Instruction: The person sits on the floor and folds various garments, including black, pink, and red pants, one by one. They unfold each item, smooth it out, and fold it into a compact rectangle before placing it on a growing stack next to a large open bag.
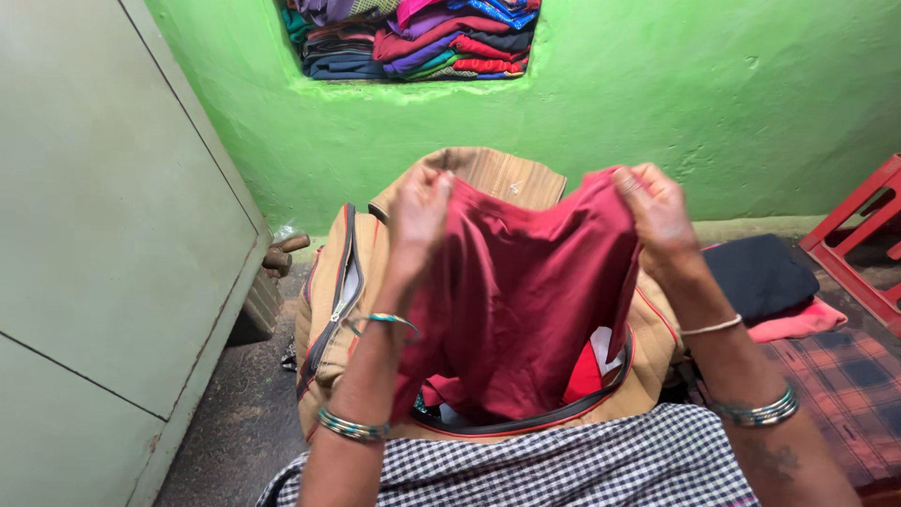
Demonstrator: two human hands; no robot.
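While both hands pinch top edge, dark red cloth [516, 300] hangs over open tan bag [328, 310]. Left hand [419, 211] grips left corner, right hand [660, 211] grips right corner. Folded clothes [422, 38] sit in wall nook.

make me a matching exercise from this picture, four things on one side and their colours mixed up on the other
Things:
1. garment held up by the left hand and right hand
2. open bag
3. wall
4. plastic stool

Colours:
A. bright green
B. tan with red piping
C. maroon
D. red

Pairs: 1-C, 2-B, 3-A, 4-D
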